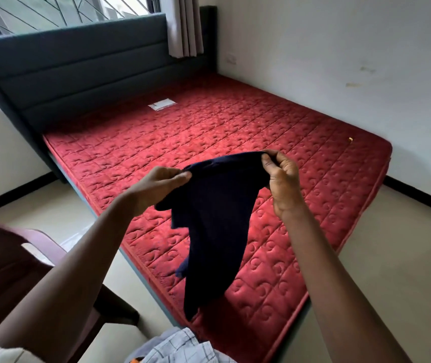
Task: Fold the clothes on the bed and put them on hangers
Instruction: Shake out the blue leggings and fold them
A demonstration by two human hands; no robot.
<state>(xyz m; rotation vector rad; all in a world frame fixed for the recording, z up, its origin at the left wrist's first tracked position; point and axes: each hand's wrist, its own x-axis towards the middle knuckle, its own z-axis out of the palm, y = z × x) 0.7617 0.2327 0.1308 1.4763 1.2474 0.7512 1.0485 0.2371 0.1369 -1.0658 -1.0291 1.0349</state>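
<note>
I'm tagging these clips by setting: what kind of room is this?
Probably a bedroom: a red mattress against a padded headboard, a curtain at the window, and a dark garment held over the mattress.

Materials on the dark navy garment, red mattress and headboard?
The dark navy garment: looks like soft knit fabric, matte; it hangs limp in loose folds. The red quilted mattress: textile cover with slight sheen, stitched squares and swirls. The grey-blue headboard: probably padded fabric upholstery, matte, horizontal channels.
</note>
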